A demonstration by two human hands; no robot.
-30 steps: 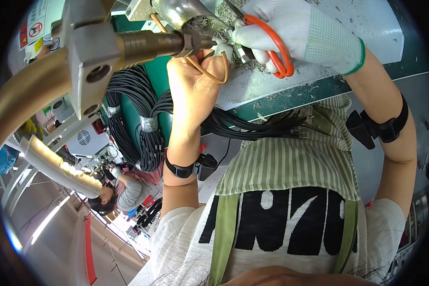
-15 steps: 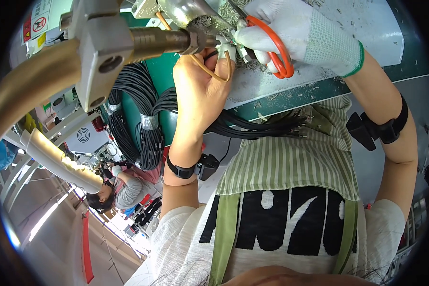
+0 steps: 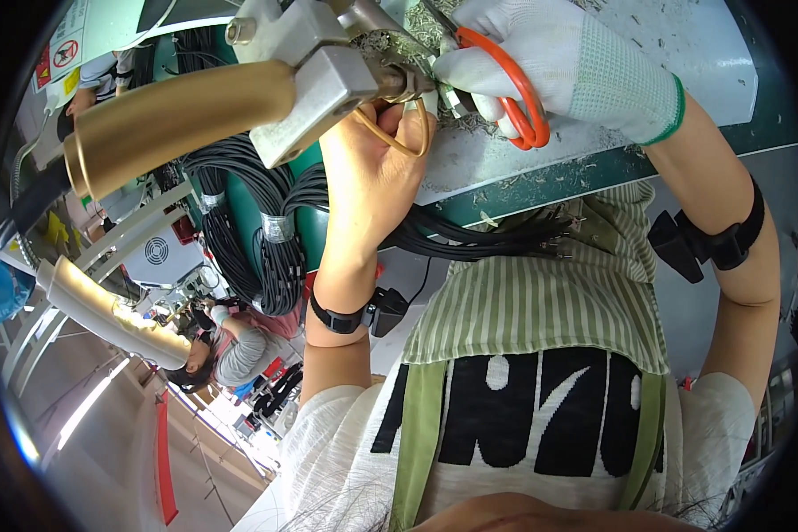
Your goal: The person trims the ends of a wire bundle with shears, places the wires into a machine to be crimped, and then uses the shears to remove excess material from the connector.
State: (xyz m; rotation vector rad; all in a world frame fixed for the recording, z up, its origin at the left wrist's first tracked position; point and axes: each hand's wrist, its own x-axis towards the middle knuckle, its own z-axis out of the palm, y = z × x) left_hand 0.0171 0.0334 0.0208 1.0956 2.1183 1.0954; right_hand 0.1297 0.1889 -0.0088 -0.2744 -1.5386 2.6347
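Observation:
My bare left hand [image 3: 372,168] is closed in a pinch under the tip of a metal machine head [image 3: 315,93]; the head hides most of its fingertips and what they hold. A thin brown tube [image 3: 395,142] loops in front of these fingers. My right hand [image 3: 541,62], in a white knit glove with a green cuff, grips pliers [image 3: 528,97] with red handles. Their metal part lies close to my left fingertips. Black cables [image 3: 470,239] run beneath my left wrist, their stripped ends lying over my striped apron [image 3: 532,310].
Bundled black cables [image 3: 279,257] hang over the green table edge on the left. Silvery clippings [image 3: 505,168] litter the grey work sheet [image 3: 709,89]. A thick brass-coloured tube [image 3: 177,124] reaches in from the left. Farther off, another person [image 3: 239,355] sits beside a lit lamp [image 3: 120,315].
The machine head and its brass-coloured tube have shifted right and turned, covering more of my left fingertips. Both my hands stay nearly in place, the right still on the pliers.

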